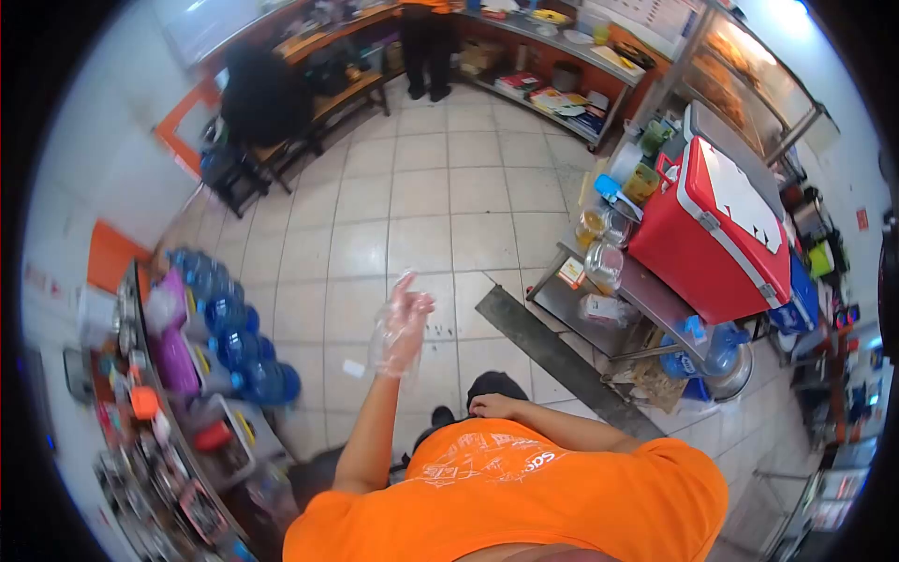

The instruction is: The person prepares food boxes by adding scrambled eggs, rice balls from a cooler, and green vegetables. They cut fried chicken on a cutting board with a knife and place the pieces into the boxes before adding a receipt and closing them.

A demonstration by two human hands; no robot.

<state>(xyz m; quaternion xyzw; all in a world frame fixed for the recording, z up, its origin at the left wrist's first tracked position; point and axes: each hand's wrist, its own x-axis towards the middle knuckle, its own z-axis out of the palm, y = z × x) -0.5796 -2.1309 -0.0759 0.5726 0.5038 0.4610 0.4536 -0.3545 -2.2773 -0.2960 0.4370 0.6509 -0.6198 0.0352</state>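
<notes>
My left hand (403, 323) is raised in front of me over the tiled floor, in a loose clear plastic glove (386, 342). Its fingers are apart and partly bent, and I see nothing held in them. Lower down, my right hand (494, 406) is bare and lies against the dark trousers (496, 384) at my thigh. Its fingers are partly bent and too small to make out well. An orange T-shirt (506, 487) with white print covers my body.
Blue water jugs (229, 328) line the left, beside a cluttered counter (192, 468). To the right, a red cooler (702, 234) and glass jars (604, 262) stand on a metal table (655, 309). A dark floor strip (552, 351) runs ahead. Two people (262, 94) are at the back.
</notes>
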